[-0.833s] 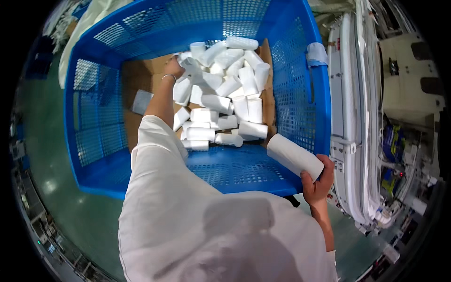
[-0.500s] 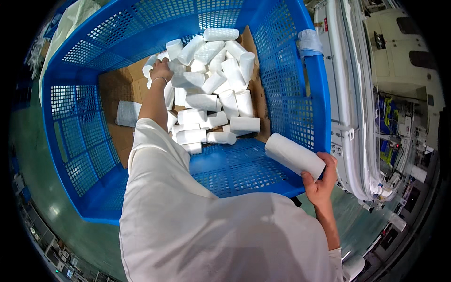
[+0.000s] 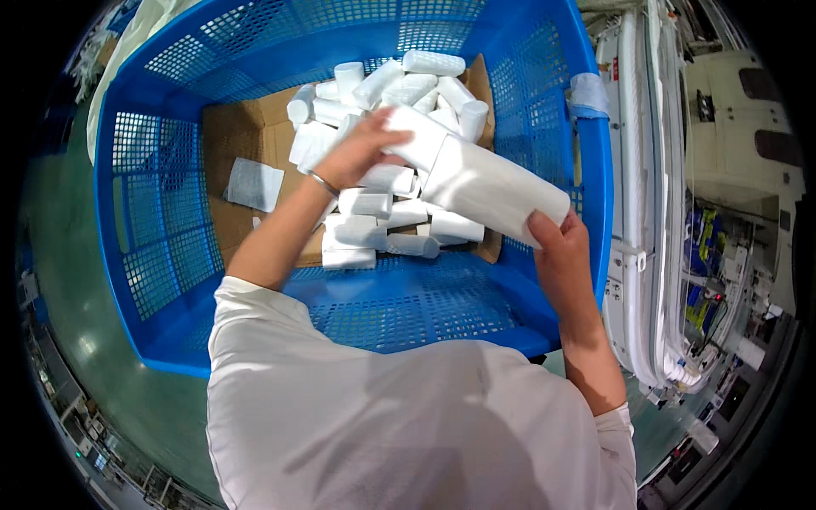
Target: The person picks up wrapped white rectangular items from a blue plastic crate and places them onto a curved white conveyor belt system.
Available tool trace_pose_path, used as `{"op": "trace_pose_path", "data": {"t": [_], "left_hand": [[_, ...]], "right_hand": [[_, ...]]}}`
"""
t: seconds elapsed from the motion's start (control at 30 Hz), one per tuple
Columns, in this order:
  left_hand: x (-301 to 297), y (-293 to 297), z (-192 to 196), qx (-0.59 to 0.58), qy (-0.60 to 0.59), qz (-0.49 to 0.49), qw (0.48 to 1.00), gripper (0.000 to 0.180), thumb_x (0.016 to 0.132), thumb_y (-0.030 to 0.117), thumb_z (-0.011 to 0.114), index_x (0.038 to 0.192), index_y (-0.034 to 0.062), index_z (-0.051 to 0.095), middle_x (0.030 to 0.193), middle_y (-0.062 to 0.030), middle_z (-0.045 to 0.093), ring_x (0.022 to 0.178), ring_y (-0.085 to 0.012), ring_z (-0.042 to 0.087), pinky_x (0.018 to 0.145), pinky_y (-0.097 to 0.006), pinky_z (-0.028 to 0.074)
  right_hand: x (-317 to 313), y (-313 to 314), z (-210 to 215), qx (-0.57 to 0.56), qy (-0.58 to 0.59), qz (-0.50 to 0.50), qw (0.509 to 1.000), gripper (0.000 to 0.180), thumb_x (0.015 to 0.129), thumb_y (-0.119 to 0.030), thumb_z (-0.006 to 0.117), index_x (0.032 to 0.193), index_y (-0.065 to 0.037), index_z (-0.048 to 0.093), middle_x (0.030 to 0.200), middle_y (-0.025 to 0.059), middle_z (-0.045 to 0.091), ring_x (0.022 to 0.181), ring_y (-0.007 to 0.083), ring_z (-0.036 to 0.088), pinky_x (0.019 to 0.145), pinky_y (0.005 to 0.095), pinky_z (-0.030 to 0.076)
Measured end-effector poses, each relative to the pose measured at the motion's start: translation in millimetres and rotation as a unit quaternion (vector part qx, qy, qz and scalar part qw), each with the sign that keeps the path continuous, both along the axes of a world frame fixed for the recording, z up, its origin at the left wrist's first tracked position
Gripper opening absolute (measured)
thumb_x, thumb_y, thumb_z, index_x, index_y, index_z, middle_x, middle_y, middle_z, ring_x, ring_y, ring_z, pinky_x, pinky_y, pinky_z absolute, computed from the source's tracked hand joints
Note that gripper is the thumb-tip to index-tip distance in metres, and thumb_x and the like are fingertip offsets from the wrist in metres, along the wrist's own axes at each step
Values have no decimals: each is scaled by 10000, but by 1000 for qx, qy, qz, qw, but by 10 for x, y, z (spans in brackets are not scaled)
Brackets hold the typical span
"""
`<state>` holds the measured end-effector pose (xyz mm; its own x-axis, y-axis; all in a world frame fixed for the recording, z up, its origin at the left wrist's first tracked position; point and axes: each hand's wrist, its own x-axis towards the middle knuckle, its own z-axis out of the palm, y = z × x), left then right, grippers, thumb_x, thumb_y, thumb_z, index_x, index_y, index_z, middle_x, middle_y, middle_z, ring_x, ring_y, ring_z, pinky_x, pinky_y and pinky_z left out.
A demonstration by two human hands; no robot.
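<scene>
Above the blue basket my left hand grips a white roll by its outer end. My right hand is closed on the near end of a second, larger-looking white roll. The two rolls meet end to end in a slanting line. Whether one overlaps the other cannot be made out. Below them, many white rolls lie in a loose heap on brown cardboard in the basket, partly hidden by my hands and the held rolls.
The blue basket has perforated walls, with a pale wrap on its right rim. A flat white sheet lies on the cardboard at left. White machine framing stands close on the right; green floor shows at left.
My left hand has lifted a roll out of the heap and moved right with it. My right hand has brought its roll up over the basket, against that one.
</scene>
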<state>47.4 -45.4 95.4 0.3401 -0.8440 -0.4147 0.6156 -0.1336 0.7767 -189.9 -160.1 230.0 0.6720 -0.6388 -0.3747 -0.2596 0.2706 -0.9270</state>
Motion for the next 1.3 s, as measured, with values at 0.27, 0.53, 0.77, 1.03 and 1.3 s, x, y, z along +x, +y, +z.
{"op": "trace_pose_path", "data": {"t": [0.27, 0.53, 0.77, 1.03, 1.3], "left_hand": [[-764, -21, 152, -124, 244, -65, 960, 434, 807, 82, 546, 1204, 68, 370, 1153, -72, 470, 1079, -162, 479, 892, -314, 428], [166, -91, -110, -53, -162, -109, 979, 734, 723, 307, 648, 1298, 19, 295, 1291, -158, 361, 1196, -258, 354, 972, -341, 316], [896, 106, -2430, 269, -635, -45, 722, 609, 668, 257, 604, 1141, -80, 422, 1050, -232, 541, 991, -365, 508, 909, -378, 377], [654, 310, -1944, 341, -534, -44, 772, 653, 575, 213, 765, 1077, -80, 467, 970, -216, 588, 881, -313, 575, 788, -366, 447], [796, 357, -785, 264, -339, -29, 903, 627, 643, 156, 723, 1145, 44, 365, 994, -129, 528, 792, -220, 533, 567, -323, 451]], "right_hand": [[-11, -80, -226, 85, -20, -29, 996, 505, 742, -265, 616, 1140, -5, 446, 1054, 102, 536, 962, 180, 513, 882, 292, 362], [47, -64, -270, 169, 2, -7, 986, 453, 744, -262, 591, 1106, -20, 465, 1005, 94, 541, 945, 172, 515, 820, 290, 410], [93, -155, -479, 125, 14, 50, 991, 574, 693, -306, 703, 1124, -3, 476, 1010, 101, 560, 941, 174, 529, 823, 296, 425], [21, -240, -519, 22, 26, 14, 999, 611, 602, -323, 760, 1071, -2, 535, 1034, 94, 528, 960, 183, 497, 826, 281, 391], [-178, -124, -222, -67, -118, 81, 987, 569, 605, -345, 716, 1010, 19, 549, 1049, 141, 477, 1018, 241, 456, 871, 297, 359]]}}
